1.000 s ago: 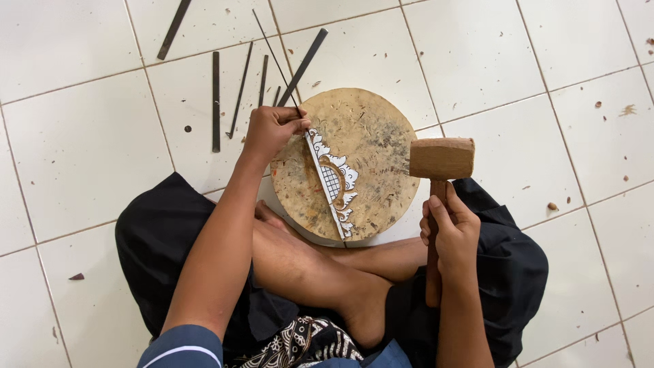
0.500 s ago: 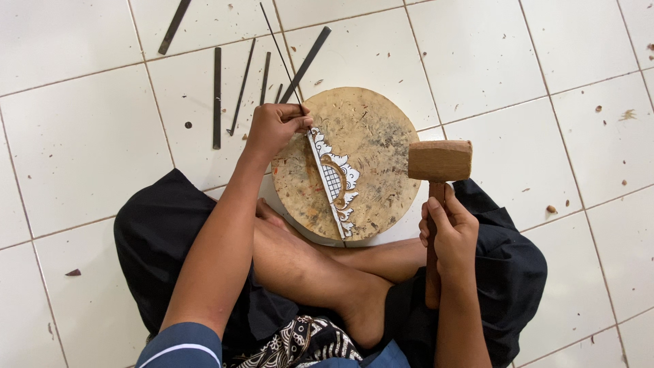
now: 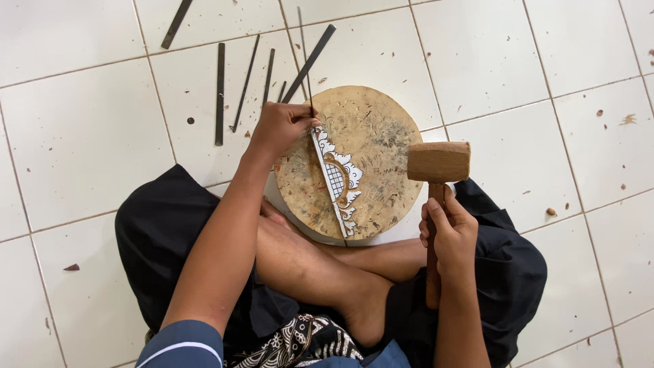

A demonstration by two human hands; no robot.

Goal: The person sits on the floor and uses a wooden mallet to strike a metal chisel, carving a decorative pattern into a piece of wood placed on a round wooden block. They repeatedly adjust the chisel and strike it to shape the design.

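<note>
The left hand (image 3: 283,128) pinches a thin chisel (image 3: 308,95) upright at the top end of the white carved piece (image 3: 337,180), which lies across the middle of the round wooden block (image 3: 381,136) on the tiled floor (image 3: 82,136). The right hand (image 3: 449,235) is wrapped around the handle of a wooden mallet (image 3: 438,161), its head raised over the block's right edge. A glancing blow could skid the chisel into the fingers or tear the fine cutwork. Spare chisels (image 3: 219,92) lie beyond the block's upper left edge.

Tan, white and black over pale tiles

Speckled tan round block (image 3: 381,136); white-and-brown lattice-patterned cutout (image 3: 337,178); brown wooden mallet (image 3: 437,162); dark grey chisels (image 3: 219,92); black trousers (image 3: 163,232); white floor tiles (image 3: 75,129).
</note>
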